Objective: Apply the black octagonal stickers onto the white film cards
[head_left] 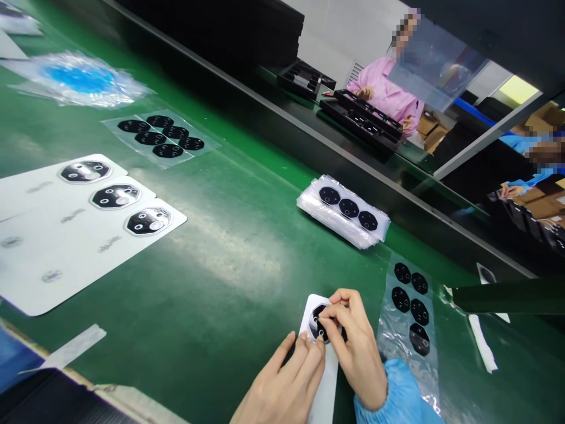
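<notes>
A narrow white card (326, 377) lies on the green table under my hands, with a glossy black octagonal plate (315, 327) near its far end. My left hand (289, 377) rests over the card, fingers stretched out and tips at the plate's near edge. Over the plate's right side, my right hand (355, 341) has thumb and forefinger pinched together; whatever is between them is too small or hidden to make out. Right of that hand lies a clear sheet (408, 333) bearing several black octagonal stickers.
A bundle of clear sheets (335, 224) with black octagons lies beyond my hands. At left are large white cards (88, 235) with octagonal plates, another sticker sheet (165, 136) and a blue plastic bag (82, 76). A green bar (507, 297) juts in at right. Co-workers sit across the bench.
</notes>
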Tool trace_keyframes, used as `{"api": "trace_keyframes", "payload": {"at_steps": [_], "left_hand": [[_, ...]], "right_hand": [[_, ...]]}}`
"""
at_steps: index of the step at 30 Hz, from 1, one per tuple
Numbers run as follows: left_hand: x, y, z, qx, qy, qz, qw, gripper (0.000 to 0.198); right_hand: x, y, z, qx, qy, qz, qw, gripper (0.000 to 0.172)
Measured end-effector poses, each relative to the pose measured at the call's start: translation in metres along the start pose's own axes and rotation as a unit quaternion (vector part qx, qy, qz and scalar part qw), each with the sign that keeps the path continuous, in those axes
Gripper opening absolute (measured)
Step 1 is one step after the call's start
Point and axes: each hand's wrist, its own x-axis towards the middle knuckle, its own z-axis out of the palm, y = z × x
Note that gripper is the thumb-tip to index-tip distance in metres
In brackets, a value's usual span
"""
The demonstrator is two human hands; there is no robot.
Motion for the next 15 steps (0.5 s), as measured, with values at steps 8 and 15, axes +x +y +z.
{"api": "trace_keyframes", "payload": {"at_steps": [8, 15], "left_hand": [[-0.001, 0.0014, 0.0021, -0.002, -0.005, -0.01, 1.0, 0.04], [-0.0025, 0.002, 0.003, -0.017, 0.005, -0.014, 1.0, 0.039]], "right_hand": [[0.0053, 0.0027, -0.003, 0.031, 0.019, 0.029, 0.999, 0.016], [0.0013, 0.0011, 0.0001, -0.027, 0.013, -0.014, 0.999, 0.017]]}}
